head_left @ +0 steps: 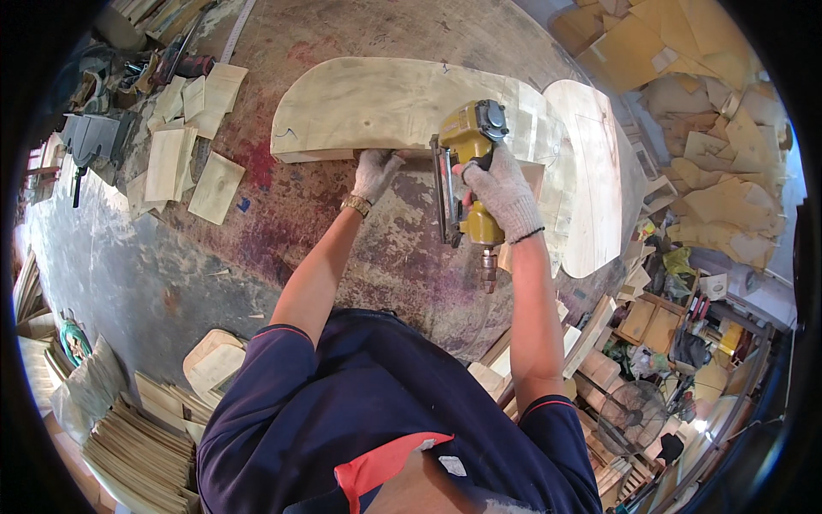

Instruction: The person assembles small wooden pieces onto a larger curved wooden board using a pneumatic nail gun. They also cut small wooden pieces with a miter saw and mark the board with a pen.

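head view: yellow nail gun (463,135), clasped in right hand (507,195); curved wooden panel (377,104), just beyond left hand (374,175), grip unclear.

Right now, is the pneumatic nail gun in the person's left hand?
No, the right hand holds the pneumatic nail gun; the left hand is at the wooden panel's edge.

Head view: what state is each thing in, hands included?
Nail gun: gripped, off-hand side free.
Right hand: gloved, closed around the nail gun.
Left hand: gloved, at the curved panel's near edge; grip unclear.
Curved panel: broad face up, marked.
Loose wood pieces: scattered, some overlapping.
Fan: running or not, unclear.
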`<state>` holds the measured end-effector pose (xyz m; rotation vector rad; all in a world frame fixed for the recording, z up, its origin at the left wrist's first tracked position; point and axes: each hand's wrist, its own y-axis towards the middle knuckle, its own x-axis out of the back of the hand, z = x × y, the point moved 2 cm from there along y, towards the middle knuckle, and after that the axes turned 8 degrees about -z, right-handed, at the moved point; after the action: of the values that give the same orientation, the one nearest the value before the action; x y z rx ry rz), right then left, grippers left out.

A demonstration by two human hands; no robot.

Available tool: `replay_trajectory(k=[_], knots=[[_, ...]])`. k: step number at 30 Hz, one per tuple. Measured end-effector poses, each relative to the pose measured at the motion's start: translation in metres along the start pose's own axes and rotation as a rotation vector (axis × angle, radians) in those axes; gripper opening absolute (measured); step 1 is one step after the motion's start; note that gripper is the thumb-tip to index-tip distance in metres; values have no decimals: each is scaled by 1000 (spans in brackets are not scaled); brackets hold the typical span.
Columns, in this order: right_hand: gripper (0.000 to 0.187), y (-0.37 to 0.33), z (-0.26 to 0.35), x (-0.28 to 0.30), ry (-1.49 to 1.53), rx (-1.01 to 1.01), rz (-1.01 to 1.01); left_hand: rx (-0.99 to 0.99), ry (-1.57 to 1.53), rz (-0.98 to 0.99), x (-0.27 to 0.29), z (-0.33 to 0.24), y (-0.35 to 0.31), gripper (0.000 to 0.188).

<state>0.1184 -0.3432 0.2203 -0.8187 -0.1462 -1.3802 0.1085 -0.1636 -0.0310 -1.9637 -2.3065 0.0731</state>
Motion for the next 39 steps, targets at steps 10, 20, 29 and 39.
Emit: replay_trajectory(k=[10, 20, 29, 39], knots=[[48, 2, 0, -10, -54, -17, 12, 168, -316, -120, 2, 9, 6, 42], [42, -5, 8, -16, -101, -56, -47, 183, -367, -77, 2, 9, 6, 42], [39, -11, 23, -13, 25, 31, -43, 91, 315, -218, 0, -10, -10, 57], [42, -8, 21, -35, -75, -12, 14, -423, 540, -132, 43, 10, -136, 33]])
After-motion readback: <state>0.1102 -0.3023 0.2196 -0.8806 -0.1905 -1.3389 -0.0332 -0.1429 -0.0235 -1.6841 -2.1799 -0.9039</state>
